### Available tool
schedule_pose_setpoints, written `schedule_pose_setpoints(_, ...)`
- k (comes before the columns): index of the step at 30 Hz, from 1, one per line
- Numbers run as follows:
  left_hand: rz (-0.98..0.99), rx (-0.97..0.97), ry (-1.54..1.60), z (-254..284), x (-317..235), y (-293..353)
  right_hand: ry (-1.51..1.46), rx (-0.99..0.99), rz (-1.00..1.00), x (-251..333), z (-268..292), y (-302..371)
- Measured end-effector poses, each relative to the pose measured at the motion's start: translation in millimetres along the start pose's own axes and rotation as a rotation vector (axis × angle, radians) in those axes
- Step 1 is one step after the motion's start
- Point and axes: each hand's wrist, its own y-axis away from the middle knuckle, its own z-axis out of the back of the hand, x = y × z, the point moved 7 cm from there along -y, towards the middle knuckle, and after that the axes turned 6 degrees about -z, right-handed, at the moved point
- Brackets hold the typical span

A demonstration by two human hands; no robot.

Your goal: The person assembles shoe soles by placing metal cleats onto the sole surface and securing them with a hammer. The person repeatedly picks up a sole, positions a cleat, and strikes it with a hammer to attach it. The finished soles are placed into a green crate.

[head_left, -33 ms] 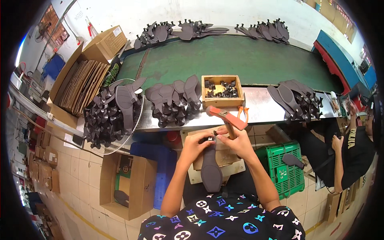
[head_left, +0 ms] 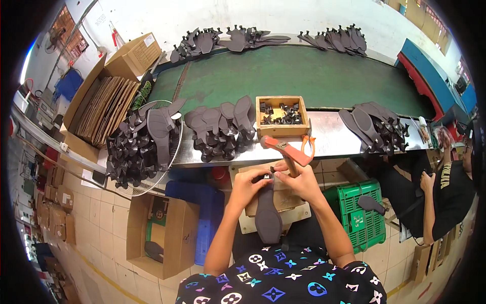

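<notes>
left hand [head_left: 246, 187] pinches the dark sole [head_left: 267, 215] at its heel end, long axis running toward the body; right hand [head_left: 302, 180] grips the orange hammer [head_left: 286, 149] just above.

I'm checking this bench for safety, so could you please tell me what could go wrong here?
The left hand pinches a small part at the dark shoe sole right where the right hand's orange-headed hammer would land, so fingers may get struck. The heaped dark soles overhang the metal bench edge and might slide off.

No visible change between pictures.
</notes>
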Motion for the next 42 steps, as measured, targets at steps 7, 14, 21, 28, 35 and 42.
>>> schedule_pose_setpoints(7, -0.044, -0.088, -0.061, -6.1, -1.3, 4.7, 0.354, 0.047, 0.266, 8.8, -7.3, -3.7)
schedule_pose_setpoints(14, -0.034, -0.075, -0.023, -8.5, 11.1, 6.8, 0.417, 0.078, 0.310, 16.3, -8.9, 0.3)
schedule_pose_setpoints(21, -0.033, -0.043, -0.002, -6.2, -3.7, 7.0, 0.511, 0.054, 0.285, 15.6, -10.5, 9.1)
schedule_pose_setpoints(28, 0.019, -0.003, 0.003, -5.7, 0.1, 5.8, 0.567, 0.079, 0.280, 16.5, -13.2, 3.8)
schedule_pose_setpoints(35, -0.082, -0.035, 0.006, -2.7, -3.8, 4.8, 0.522, 0.041, 0.269, 24.4, -10.5, 8.4)
schedule_pose_setpoints(42, 0.004, -0.011, 0.086, -9.1, 6.0, 6.4, 0.235, -0.069, -0.077, 57.3, 12.3, 62.5)
